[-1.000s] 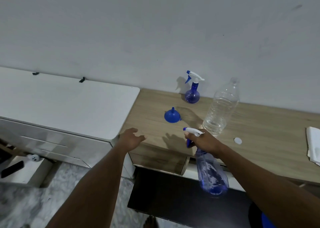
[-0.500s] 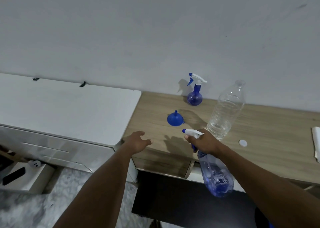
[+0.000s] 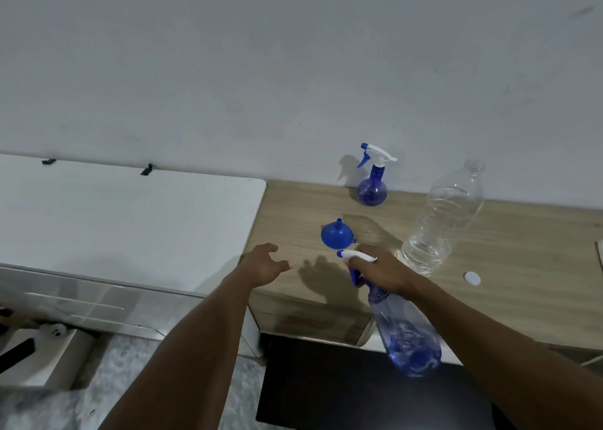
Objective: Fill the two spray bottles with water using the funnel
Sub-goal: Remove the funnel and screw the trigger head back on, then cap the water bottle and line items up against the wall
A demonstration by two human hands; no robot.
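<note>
Blue-tinted spray bottle [image 3: 408,341] is being gripped at the neck by the right hand [image 3: 380,273], tilted over the front edge of the worktop [image 3: 522,266], the left hand [image 3: 262,266] being held open and empty; setting it upright beside the funnel [image 3: 336,234] before unscrewing is being advised.

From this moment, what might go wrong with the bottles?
The right hand grips the large spray bottle only at its head, past the desk edge; a slip would likely drop it. The uncapped water bottle stands just beside that hand; a bump may tip and spill it.
</note>
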